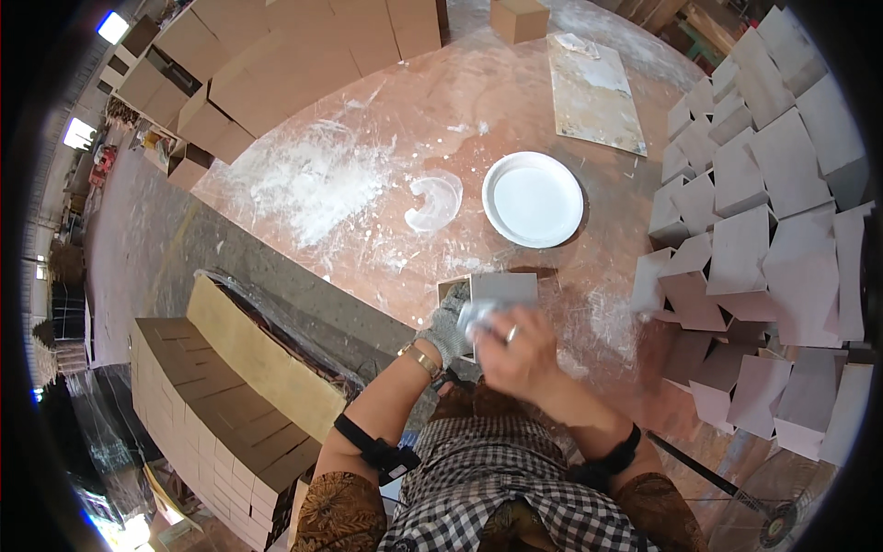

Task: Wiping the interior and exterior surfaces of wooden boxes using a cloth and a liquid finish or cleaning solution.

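A small box (510, 287) with a pale grey top sits in front of me, its open side toward the left. My left hand (447, 324), in a grey knitted glove, grips the box at that open side, with its fingertips partly hidden inside. Bare and wearing a ring, my right hand (520, 348) is closed round a whitish wad (475, 315) over the near part of the box. Motion blurs the wad, and its kind does not show. Beyond the box stands a round white basin (533, 200) with pale contents. Left of it lies a translucent curved plastic piece (436, 202).
Stacked pale grey boxes (736, 221) rise along the right. Brown cartons (303, 64) line the far left, and more boxes (221, 414) stand at my near left. A stained board (598, 97) lies at the far right of the white-smeared reddish surface (368, 248). A fan (782, 511) stands at lower right.
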The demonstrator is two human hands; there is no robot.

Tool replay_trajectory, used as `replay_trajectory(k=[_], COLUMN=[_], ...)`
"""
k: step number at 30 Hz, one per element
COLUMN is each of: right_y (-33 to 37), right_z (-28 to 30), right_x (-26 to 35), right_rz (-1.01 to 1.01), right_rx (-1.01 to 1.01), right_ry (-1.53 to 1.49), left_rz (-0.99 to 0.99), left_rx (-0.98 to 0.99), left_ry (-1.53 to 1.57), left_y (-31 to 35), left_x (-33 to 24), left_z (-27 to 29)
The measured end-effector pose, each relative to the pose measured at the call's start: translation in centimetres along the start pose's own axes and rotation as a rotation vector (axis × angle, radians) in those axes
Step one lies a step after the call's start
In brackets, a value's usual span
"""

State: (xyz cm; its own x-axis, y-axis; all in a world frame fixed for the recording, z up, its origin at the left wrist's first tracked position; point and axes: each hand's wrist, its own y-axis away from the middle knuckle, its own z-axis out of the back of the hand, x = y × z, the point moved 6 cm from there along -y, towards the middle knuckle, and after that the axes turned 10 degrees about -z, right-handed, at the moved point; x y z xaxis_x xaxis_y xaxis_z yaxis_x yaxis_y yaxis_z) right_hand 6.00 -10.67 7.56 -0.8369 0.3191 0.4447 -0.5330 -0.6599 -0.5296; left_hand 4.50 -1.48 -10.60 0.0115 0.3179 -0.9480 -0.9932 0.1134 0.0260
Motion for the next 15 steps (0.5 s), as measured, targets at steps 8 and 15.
replay_trajectory(k=[8, 15], right_y=[-4.9, 3.1], right_z=[-1.4, 1.3], right_x=[-4.5, 0.8], right_rz=[0.019, 0.187], right_rx=[0.016, 0.145], right_ry=[-0.039, -0.136], left_rz=[0.182, -0.055], left_rx=[-0.198, 0.167], left_ry=[0.712, -0.097], left_y=[-1.1, 0.7], left_x=[-1.5, -1.3], left_z=[0.0, 0.2])
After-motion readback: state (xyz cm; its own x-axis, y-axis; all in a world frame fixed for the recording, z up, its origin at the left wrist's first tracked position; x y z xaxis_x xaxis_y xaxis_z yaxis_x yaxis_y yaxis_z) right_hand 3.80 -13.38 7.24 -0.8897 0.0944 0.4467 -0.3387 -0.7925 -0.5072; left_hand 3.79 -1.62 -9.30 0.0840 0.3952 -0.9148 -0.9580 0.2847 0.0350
